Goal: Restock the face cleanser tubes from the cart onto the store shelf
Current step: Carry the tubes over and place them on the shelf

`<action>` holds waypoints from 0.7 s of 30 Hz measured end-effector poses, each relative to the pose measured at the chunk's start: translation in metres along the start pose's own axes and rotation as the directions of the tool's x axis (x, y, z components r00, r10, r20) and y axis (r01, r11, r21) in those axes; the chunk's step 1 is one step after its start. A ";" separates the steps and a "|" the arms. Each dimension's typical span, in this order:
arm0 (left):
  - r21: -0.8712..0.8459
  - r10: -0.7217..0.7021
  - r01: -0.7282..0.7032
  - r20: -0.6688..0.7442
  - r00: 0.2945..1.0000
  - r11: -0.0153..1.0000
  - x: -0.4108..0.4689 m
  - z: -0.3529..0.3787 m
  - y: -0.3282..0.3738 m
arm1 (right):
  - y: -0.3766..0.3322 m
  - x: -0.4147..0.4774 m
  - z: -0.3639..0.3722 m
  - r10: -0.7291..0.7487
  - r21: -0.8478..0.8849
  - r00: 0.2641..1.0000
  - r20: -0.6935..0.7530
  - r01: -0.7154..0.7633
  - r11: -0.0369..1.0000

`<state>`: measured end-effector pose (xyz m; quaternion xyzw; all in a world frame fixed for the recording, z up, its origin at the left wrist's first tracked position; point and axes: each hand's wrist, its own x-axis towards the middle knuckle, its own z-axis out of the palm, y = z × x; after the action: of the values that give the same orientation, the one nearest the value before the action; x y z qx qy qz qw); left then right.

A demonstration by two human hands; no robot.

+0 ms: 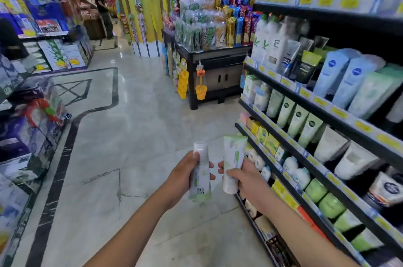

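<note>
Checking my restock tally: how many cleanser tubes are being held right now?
2. One tube is in the left hand, cap up; the other tube is in the right hand, cap down. A further one hidden behind them seems unlikely.

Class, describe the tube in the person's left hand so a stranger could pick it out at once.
Beside the shelf on the right, the left hand and right hand each grip a white-and-green tube over the floor. Take the left tube. Unlike the right tube, it stands cap up, with a square code near its lower end.
</note>
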<state>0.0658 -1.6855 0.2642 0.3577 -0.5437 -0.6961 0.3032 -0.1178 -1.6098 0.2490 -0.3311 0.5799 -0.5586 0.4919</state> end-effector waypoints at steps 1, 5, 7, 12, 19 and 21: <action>-0.014 -0.003 0.004 0.019 1.000 1.000 0.018 0.008 0.004 | -0.005 0.009 -0.010 -0.008 0.003 1.000 -0.023 0.009 1.000; -0.024 -0.001 0.005 0.133 0.991 1.000 0.079 0.041 0.017 | -0.025 0.038 -0.051 -0.029 0.000 0.996 -0.087 0.029 1.000; -0.010 -0.003 0.006 0.225 0.974 1.000 0.104 0.057 0.020 | -0.033 0.045 -0.072 -0.038 -0.005 0.988 -0.147 0.038 0.999; 0.013 -0.063 0.062 0.315 0.947 0.998 0.163 0.107 0.028 | -0.052 0.050 -0.121 -0.040 0.004 0.954 -0.298 0.043 0.999; 0.084 -0.182 0.162 0.488 0.854 0.983 0.226 0.174 0.016 | -0.065 0.034 -0.172 -0.043 -0.001 0.842 -0.538 0.050 0.999; 0.094 -0.198 0.176 0.558 0.806 0.980 0.240 0.191 0.014 | -0.068 0.028 -0.181 -0.055 0.008 0.806 -0.589 0.074 0.997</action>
<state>-0.2269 -1.7802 0.2663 0.1932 -0.5840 -0.7867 0.0521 -0.3079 -1.5882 0.2898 -0.1539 0.6835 -0.6588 0.2741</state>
